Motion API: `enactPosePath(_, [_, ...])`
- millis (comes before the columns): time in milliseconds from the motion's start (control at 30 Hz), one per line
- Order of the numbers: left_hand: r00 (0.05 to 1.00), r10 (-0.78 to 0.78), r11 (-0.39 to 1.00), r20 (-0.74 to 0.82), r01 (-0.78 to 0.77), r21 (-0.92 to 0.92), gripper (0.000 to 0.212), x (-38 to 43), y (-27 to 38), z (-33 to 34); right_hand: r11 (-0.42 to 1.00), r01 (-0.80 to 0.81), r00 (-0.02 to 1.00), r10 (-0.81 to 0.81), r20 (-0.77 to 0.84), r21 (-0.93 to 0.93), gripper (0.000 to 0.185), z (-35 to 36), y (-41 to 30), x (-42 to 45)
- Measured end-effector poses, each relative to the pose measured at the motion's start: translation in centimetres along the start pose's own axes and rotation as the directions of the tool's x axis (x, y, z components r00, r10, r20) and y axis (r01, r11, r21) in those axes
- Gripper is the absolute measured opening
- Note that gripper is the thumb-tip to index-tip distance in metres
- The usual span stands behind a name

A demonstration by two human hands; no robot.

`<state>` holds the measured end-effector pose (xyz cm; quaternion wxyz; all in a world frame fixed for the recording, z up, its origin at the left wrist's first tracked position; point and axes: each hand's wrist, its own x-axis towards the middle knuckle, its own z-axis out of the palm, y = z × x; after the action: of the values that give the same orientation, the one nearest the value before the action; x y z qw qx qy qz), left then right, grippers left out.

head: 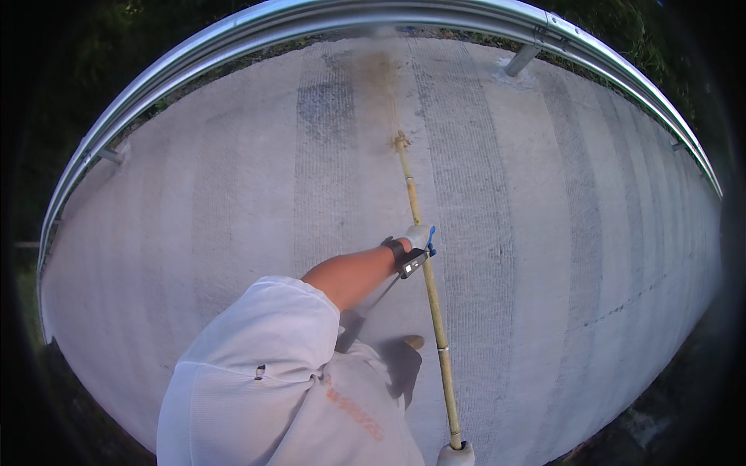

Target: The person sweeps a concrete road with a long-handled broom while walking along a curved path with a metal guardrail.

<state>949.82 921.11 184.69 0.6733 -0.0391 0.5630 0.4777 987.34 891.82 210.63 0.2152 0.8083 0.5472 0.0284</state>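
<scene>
A long bamboo-handled broom [434, 297] slants from the bottom of the view up toward the guardrail. Its brown bristle head [382, 81] is blurred and lies over the concrete. My left hand [419, 237], in a white work glove with blue on the palm side, grips the pole partway along. Around that wrist are a dark band [396, 250] and a small black device [414, 263] with a cable. At the bottom edge my right hand [456, 454], also gloved, is closed around the pole's near end and is partly cut off.
Grooved concrete pavement [536, 244] in lighter and darker strips spreads all around. A metal guardrail [373, 16] curves across the far side, with a post [523, 60] at upper right. Dark vegetation [635, 35] grows behind it. One brown shoe [414, 342] shows below me.
</scene>
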Motion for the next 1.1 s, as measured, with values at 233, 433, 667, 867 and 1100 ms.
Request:
enactPosePath(233, [0.989, 0.133, 0.99, 0.072, -0.129, -0.049, 0.034, 4.1, 0.5, 3.5, 0.993, -0.028, 0.993, 0.014, 0.116, 0.117, 0.026, 4.3, 0.2, 1.4])
enactPosePath(433, [0.997, 0.072, 0.963, -0.018, -0.065, 0.26, 0.039, 3.7, -5.3, -0.6, 0.995, 0.027, 0.97, -0.05, 0.237, 0.096, 0.03, 4.5, 3.6, 4.6])
enactPosePath(667, [0.931, -0.014, 0.981, -0.366, -0.058, -0.184, 0.029, -0.3, -8.0, -13.9, 0.93, 0.338, 0.938, -0.319, 0.136, -0.142, 0.011, 9.3, 3.4, 13.6])
enactPosePath(867, [0.773, -0.221, 0.885, -0.594, -0.096, -0.455, 0.032, -0.4, -10.3, -26.0, 0.797, 0.603, 0.796, -0.599, 0.087, -0.025, 0.011, 3.2, -7.6, 21.4])
enactPosePath(1100, [0.843, -0.358, 0.608, -0.402, -0.116, -0.785, 0.01, -3.8, -13.0, -36.4, 0.642, 0.767, 0.642, -0.765, 0.056, -0.019, 0.011, 1.3, -16.9, 26.0])
